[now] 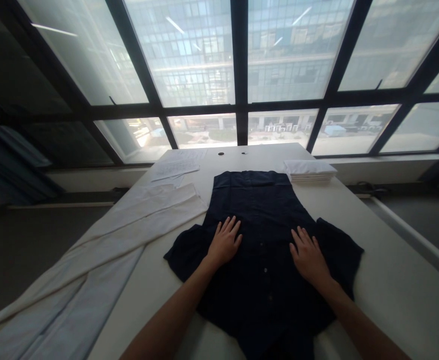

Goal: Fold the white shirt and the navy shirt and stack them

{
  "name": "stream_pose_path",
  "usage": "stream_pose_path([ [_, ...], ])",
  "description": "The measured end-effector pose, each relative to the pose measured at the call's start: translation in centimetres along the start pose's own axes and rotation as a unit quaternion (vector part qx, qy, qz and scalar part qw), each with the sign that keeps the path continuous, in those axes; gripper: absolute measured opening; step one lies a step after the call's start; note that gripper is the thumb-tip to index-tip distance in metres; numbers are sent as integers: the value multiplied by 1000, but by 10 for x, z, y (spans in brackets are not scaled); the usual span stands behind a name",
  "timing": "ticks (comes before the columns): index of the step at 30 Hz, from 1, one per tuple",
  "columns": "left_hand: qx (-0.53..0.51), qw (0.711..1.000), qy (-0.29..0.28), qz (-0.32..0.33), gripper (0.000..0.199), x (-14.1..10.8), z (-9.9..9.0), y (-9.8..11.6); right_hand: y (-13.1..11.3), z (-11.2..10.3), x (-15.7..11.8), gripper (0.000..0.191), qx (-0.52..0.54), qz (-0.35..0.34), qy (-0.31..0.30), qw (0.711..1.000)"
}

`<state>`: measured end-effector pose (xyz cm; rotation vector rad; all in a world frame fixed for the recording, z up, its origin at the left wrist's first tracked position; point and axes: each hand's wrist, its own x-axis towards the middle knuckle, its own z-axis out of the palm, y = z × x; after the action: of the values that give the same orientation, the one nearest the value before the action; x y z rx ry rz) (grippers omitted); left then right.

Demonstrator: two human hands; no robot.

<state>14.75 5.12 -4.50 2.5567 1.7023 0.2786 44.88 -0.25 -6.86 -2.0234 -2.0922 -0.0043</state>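
Shirt (264, 225), dark, buttoned, spread flat mid-tabletop (384, 260). Left hand (225, 242) and right hand (309, 255) spread, palms pressing cloth. Judged soft, light, limp; best gripped at shoulders or hem.

Dark navy shirt (264, 235) lies spread flat on white table (392, 280), buttons up. Left hand (225, 242) and right hand (309, 255) rest palm-down on it, fingers extended. White trousers (102, 250) lie left; folded white stack (309, 170) sits far right.
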Motion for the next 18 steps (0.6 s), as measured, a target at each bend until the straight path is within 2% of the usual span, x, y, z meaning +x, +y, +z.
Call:
stream_pose_path([
  [11, -3, 1000, 6, 5, 54, 0, -1, 1, -21, -4, -8, 59, -30, -13, -3, 999],
  [13, -3, 1000, 5, 4, 54, 0, -1, 1, -35, -7, -10, 60, -29, -36, 4, 999],
  [15, -4, 1000, 8, 2, 54, 0, 1, 1, -55, -10, -7, 62, -12, -88, -6, 996],
  [18, -3, 1000, 15, 3, 53, 1, 3, 1, -88, -11, 12, 62, 29, -163, -44, 985],
])
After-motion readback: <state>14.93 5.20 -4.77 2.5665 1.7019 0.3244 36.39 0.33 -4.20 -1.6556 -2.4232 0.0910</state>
